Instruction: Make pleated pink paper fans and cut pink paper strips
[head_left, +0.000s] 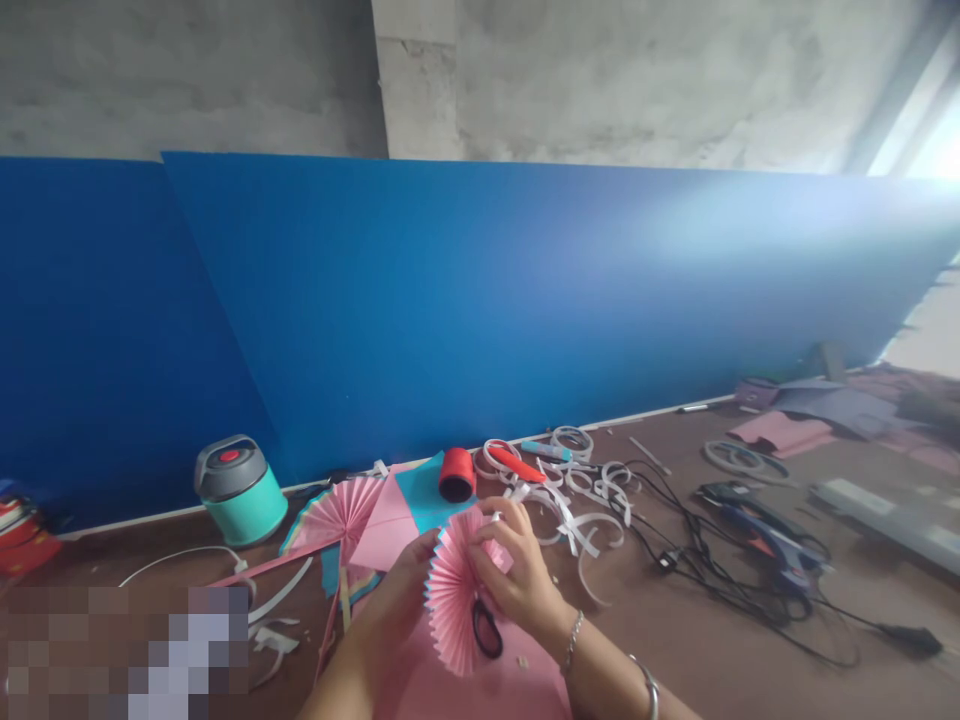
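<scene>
A pink pleated paper fan [454,625] with a blue edge is held up between my two hands. My left hand [409,580] grips its left side, with the fingers mostly hidden behind the folds. My right hand [517,570] is closed, thumb and fingers pinching the fan near its upper middle. A black loop that looks like a scissors handle [487,630] shows at the fan's lower right. Beneath lies a flat sheet of pink paper [517,690]. Just beyond my left hand, another pink pleated fan [349,515] rests on coloured paper.
A red cylinder [457,474] stands behind the hands, beside curled white strips [570,520] and a red pen-like tool [517,463]. Left is a teal container [244,500]. Black cables [697,570], a blue glue gun [780,555] and a power strip [885,520] lie right. A blue panel [525,300] borders the table.
</scene>
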